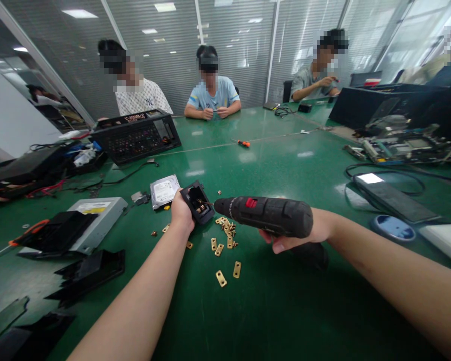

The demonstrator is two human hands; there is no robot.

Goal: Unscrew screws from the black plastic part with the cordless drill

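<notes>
My left hand (183,213) is closed around a small black plastic box (198,200), its open side tilted toward me and several brass-coloured screws or terminals inside. My right hand (285,238) grips a black cordless drill (270,215) with a red switch, held on its side. The drill's nose points left at the box's right edge; whether the bit touches a screw I cannot tell. Under and in front of the box lie several brass plates (220,278) with holes, mixed with loose screws (231,230). A hard drive (164,191) rests just behind my left hand.
An optical drive (97,220), an orange-handled screwdriver (33,231) and black plastic pieces (90,273) lie at left. A black computer case (139,138) stands behind them. Another screwdriver (243,144) lies mid-table. Circuit boards (402,145) and a round blue-topped object (393,228) are at right. Several people sit across.
</notes>
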